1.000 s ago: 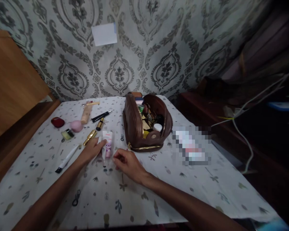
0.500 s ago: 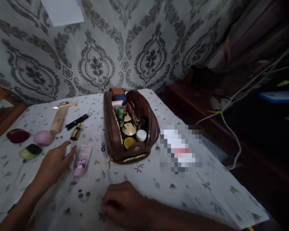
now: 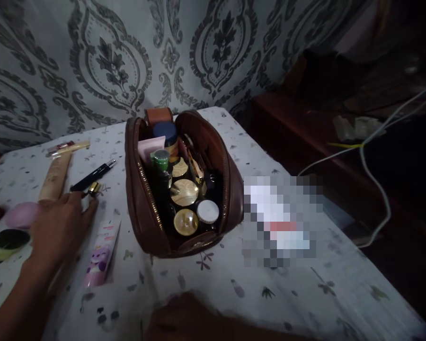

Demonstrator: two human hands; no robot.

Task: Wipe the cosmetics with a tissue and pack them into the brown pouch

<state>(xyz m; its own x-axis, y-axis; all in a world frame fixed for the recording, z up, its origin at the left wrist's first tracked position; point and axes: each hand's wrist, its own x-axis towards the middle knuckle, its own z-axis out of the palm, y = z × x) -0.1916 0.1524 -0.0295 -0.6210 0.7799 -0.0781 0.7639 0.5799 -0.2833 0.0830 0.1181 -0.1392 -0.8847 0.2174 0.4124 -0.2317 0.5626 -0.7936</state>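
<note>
My left hand [image 3: 60,225] is over the left side of the table, thumb and finger closed on a small white object [image 3: 85,202], its kind hidden. Just past the fingertips shows the gold cap of a small bottle [image 3: 94,188]; the hand covers the rest. Beside the hand lies a pink-and-white tube with a purple cartoon figure [image 3: 101,255]. At the bottom edge my right hand [image 3: 177,315] is dark and blurred, fingers curled, with nothing visible in it. In the middle stands an unzipped brown toiletry bag [image 3: 138,208], packed with jars, bottles and a pink tube [image 3: 151,148].
A black pen-like item [image 3: 92,176] and a beige tube [image 3: 55,177] lie behind the left hand. Left of it are a pink rounded item [image 3: 21,215] and a green-and-black one [image 3: 9,244]. A pixelated item [image 3: 279,218] lies right of the bag. A white cable [image 3: 386,208] hangs beyond the table.
The view has moved closer, so the bag looks larger. My left hand has moved forward, now covering most of the gold bottle. My right hand sits lower in the picture.
</note>
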